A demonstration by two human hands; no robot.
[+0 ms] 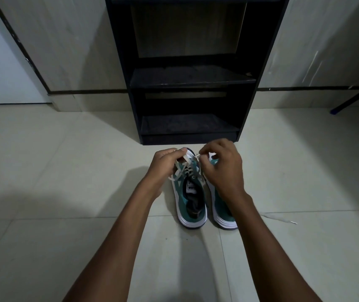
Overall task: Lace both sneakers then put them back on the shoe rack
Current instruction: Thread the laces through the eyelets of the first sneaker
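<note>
Two teal sneakers with white soles stand side by side on the pale tiled floor (pixel 43 171), toes pointing at the black shoe rack (pixel 187 83) just beyond them. The left hand (pixel 163 164) has its fingers curled round the white lace (pixel 179 171) at the toe end of the left sneaker (pixel 190 199) — thumb and fingertips pinch a flat stretch of it above the eyelets. The right hand (pixel 222 166) hovers over the gap between the shoes, its fingers bent together and pinching the lace's thin tip. The right sneaker (pixel 223 208) sits partly hidden under that wrist. A second loose lace (pixel 281 219) lies on the floor just right of it — near the right forearm
</note>
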